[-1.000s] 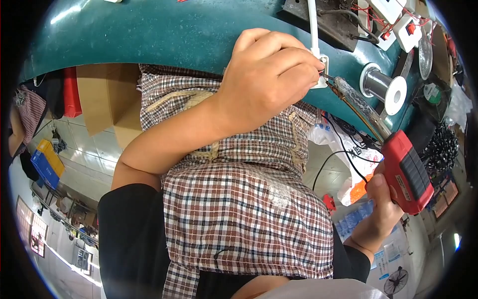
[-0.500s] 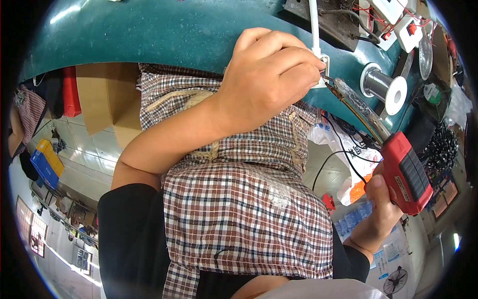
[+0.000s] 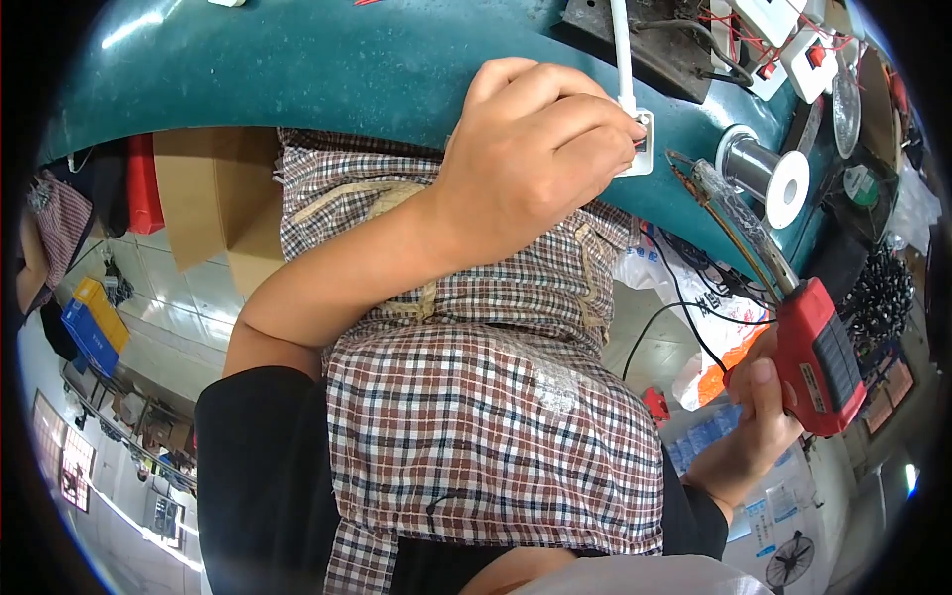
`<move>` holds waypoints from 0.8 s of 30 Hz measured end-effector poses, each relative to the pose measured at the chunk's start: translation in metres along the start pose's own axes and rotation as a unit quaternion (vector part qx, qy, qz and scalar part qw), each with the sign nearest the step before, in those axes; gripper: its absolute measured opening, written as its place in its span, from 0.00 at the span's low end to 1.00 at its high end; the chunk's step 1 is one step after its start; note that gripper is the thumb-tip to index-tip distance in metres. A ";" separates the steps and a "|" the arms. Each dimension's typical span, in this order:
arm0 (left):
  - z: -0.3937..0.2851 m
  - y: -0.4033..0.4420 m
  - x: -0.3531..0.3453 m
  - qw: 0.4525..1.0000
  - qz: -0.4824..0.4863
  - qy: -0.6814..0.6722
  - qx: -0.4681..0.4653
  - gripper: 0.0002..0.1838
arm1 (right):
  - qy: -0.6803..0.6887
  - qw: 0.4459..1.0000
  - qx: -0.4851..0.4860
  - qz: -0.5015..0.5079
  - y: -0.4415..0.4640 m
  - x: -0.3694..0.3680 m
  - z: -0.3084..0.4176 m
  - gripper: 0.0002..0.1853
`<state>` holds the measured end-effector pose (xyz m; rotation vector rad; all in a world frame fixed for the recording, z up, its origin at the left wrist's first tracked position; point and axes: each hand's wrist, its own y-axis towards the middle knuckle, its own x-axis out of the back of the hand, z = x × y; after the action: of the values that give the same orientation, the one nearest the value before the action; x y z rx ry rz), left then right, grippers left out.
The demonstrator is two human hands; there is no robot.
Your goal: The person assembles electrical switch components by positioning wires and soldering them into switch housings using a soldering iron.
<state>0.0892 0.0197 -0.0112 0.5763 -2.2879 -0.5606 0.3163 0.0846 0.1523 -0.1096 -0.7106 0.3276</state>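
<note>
My left hand [image 3: 545,159] is closed, its fingertips gripping a small white plastic housing [image 3: 643,159] at the edge of the green table. A white cord [image 3: 624,55] runs up from that housing. The fingers cover much of it, so its inside is mostly hidden. In my right hand [image 3: 759,421] is a red soldering gun [image 3: 818,357], held by its handle and pointing up to the left. Its tip stands just right of the housing, apart from it. Close to the tip, a spool of solder wire [image 3: 764,177] lies on its side.
The green tabletop [image 3: 297,69] curves across the top. A dark metal block [image 3: 640,45] sits behind the housing. White switch boxes [image 3: 808,64] with red wires are at the upper right. A black cable [image 3: 684,307] hangs below the soldering gun, before a plastic bag [image 3: 704,347].
The soldering gun has drawn back from the white housing, moving slightly right and down. My left hand stays nearly still with the housing.
</note>
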 end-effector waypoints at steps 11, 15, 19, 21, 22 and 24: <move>-0.002 0.002 0.000 1.000 -0.008 0.000 0.009 0.07 | 0.045 0.992 -0.104 0.055 -0.001 0.008 -0.005 0.19; -0.002 0.002 0.000 1.000 -0.004 0.001 0.009 0.07 | 0.042 0.992 -0.100 0.070 -0.001 0.009 -0.008 0.17; -0.002 0.002 0.000 1.000 -0.005 0.001 0.010 0.07 | 0.042 0.991 -0.102 0.069 -0.001 0.009 -0.009 0.17; -0.002 0.002 0.000 1.000 -0.004 0.001 0.010 0.07 | 0.032 0.991 -0.116 0.062 -0.002 0.009 -0.007 0.18; -0.002 0.002 0.000 1.000 -0.004 0.001 0.011 0.07 | 0.032 0.991 -0.116 0.062 -0.002 0.009 -0.006 0.18; -0.002 0.001 -0.001 1.000 -0.005 0.000 0.011 0.07 | 0.038 0.990 -0.111 0.073 -0.002 0.009 -0.006 0.19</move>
<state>0.0908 0.0209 -0.0094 0.5985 -2.2937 -0.5416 0.3272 0.0863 0.1542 -0.3851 -0.6638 0.3819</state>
